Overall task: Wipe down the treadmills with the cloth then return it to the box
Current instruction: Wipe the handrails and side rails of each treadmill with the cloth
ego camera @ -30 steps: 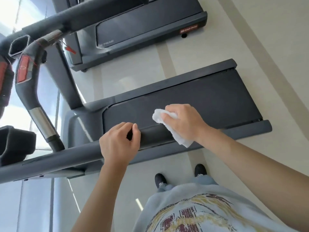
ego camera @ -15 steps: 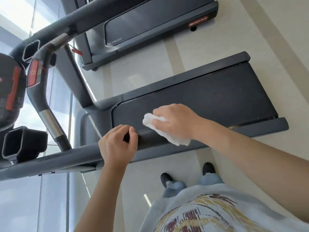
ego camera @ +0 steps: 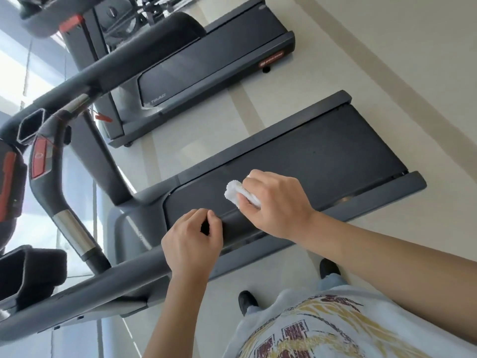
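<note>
My right hand (ego camera: pixel 278 205) grips a bunched white cloth (ego camera: pixel 236 193) and presses it against the dark end of the near treadmill's grey handrail (ego camera: pixel 103 288). Just left of the cloth, my left hand (ego camera: pixel 191 241) sits on the same rail with its fingers curled round it. Below both hands lies that treadmill's black belt (ego camera: pixel 322 161). A second treadmill (ego camera: pixel 206 63) stands parallel beyond it. No box is in view.
The console with red parts (ego camera: pixel 38 161) and a black cup holder (ego camera: pixel 28 275) sit at the left. A curved grip with a silver sensor band (ego camera: pixel 74 236) rises between them. Pale floor (ego camera: pixel 206 130) separates the two treadmills. My shoes (ego camera: pixel 247 301) stand beside the near deck.
My right hand has slid the cloth along the rail toward my left hand, closing the gap between them. My left hand has kept its place on the rail. The view has tilted.
</note>
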